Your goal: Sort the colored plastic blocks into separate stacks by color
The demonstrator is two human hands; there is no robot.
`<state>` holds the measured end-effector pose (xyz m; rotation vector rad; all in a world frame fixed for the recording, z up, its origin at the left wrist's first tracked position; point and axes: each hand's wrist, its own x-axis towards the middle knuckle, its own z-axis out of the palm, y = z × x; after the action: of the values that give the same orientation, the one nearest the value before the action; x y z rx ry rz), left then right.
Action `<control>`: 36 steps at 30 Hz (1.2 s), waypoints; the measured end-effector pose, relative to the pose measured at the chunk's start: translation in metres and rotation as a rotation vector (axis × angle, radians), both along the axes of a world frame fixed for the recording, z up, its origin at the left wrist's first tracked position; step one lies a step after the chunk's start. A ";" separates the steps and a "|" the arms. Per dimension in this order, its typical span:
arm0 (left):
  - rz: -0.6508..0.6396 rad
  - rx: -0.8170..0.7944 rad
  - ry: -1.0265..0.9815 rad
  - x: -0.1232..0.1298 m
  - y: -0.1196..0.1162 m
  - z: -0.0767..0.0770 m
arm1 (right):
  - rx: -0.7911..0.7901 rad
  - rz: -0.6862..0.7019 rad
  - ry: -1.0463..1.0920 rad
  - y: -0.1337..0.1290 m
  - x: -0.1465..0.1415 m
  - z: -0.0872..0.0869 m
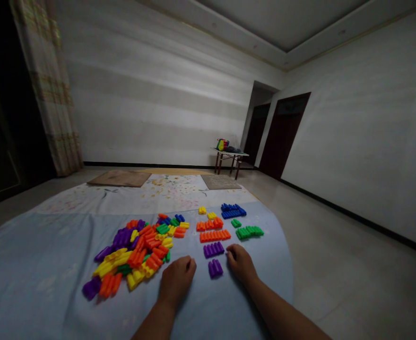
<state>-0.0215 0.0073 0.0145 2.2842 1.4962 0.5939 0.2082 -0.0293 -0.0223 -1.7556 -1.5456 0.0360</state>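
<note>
My left hand (178,278), fingers curled, rests on the blue cloth just right of a mixed pile of plastic pieces (140,248) in orange, yellow, purple, green and blue. My right hand (240,262) is closed too, beside a purple row (213,249); whether anything small is inside either fist is hidden. A smaller purple group (215,268) lies between the hands. Farther back are orange rows (215,235), yellow pieces (212,216), a green row (249,232) with a small green piece (236,223) behind it, and blue rows (233,211).
The table's light blue cloth (116,321) meets a floral cloth (172,191) farther back. Two brown mats (121,178) lie at its far side. A small side table (231,152) with a colourful bag (222,144) stands by the far wall.
</note>
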 end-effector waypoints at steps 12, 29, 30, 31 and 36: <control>0.022 -0.001 0.047 0.004 0.000 -0.003 | -0.061 0.006 -0.028 -0.002 -0.004 0.004; 0.017 -0.050 0.038 0.005 -0.002 -0.004 | -0.120 0.005 -0.016 -0.004 -0.008 0.010; 0.015 -0.049 0.041 0.005 -0.002 -0.004 | -0.119 0.002 -0.019 -0.004 -0.008 0.011; 0.014 -0.045 0.046 0.005 -0.002 -0.005 | -0.122 -0.003 -0.018 -0.004 -0.008 0.011; -0.015 -0.032 0.050 0.001 -0.005 -0.005 | -0.154 0.001 0.002 -0.006 -0.009 0.012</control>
<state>-0.0203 0.0020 0.0090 2.3002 1.4994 0.5084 0.1995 -0.0351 -0.0102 -1.8733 -1.5785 0.1612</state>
